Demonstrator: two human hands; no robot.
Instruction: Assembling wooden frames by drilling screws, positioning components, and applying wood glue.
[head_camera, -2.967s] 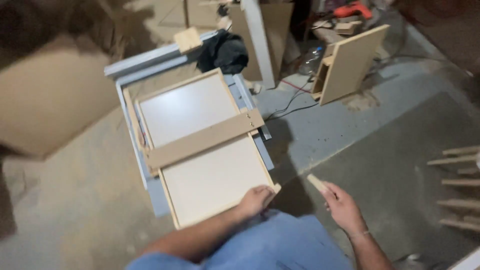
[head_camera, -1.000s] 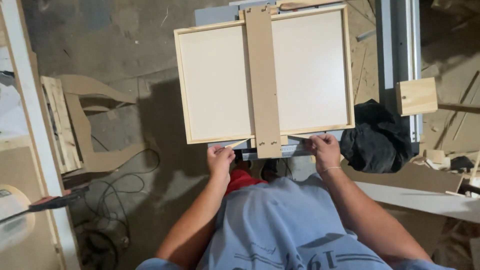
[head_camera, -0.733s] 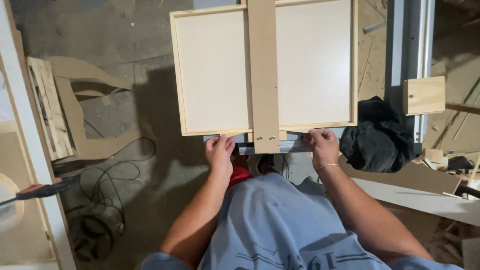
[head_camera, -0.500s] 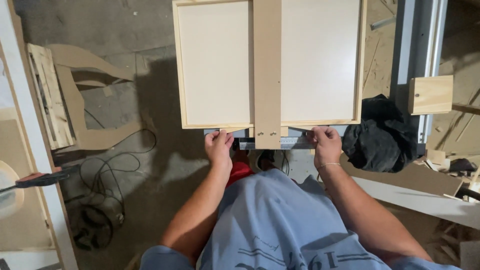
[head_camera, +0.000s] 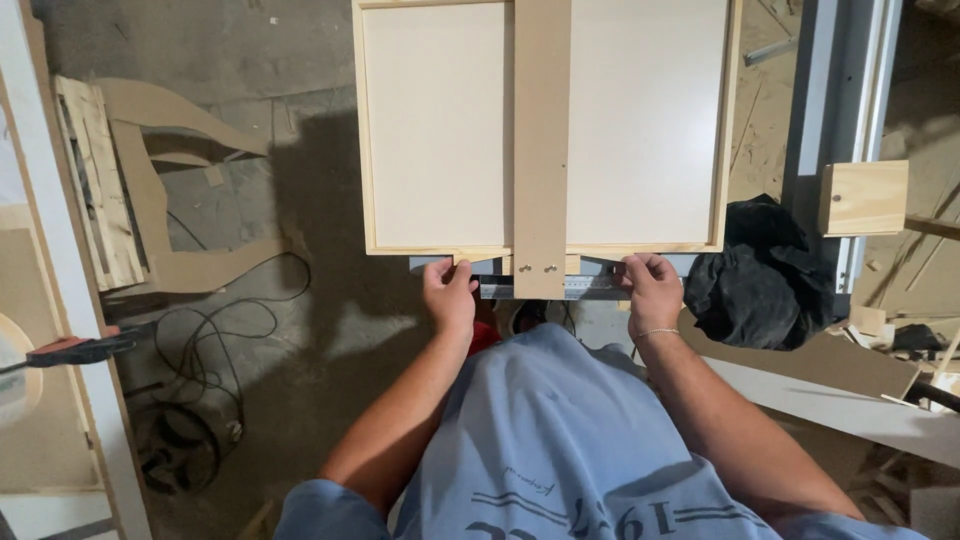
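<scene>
The framed panel (head_camera: 440, 130) is laid flat, its far end cut off at the top. Its near edge is pinched by the left hand (head_camera: 450, 295) and right hand (head_camera: 652, 290), fingers curled together, tips partly hidden underneath. A centre slat (head_camera: 541, 150) covers the middle. The support below is barely seen.

both forearms stretched forward, left hand (head_camera: 450, 297) and right hand (head_camera: 652, 290) curled, knuckles up
</scene>
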